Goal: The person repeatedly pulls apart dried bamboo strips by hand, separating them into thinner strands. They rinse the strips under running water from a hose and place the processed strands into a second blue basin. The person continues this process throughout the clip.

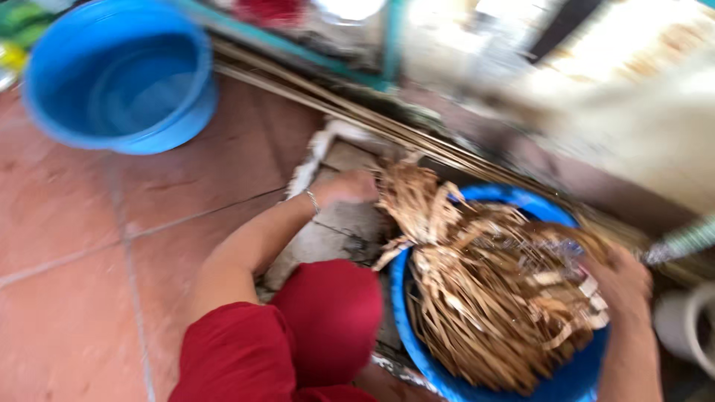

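A tied bundle of dried brown leaf strips (477, 290) lies across a blue basin (551, 376) at the lower right. My left hand (346, 186), with a thin bracelet at the wrist, grips the bundle's upper end. My right hand (622, 286) holds the strips at the basin's right side. The picture is blurred, so finger detail is unclear.
A second, larger blue basin (119, 82) stands at the top left on the red tiled floor (82, 246). Long thin sticks (357, 112) run diagonally behind the bundle. My red-clothed knee (328, 313) is beside the basin. A white pot (689, 324) sits at the right edge.
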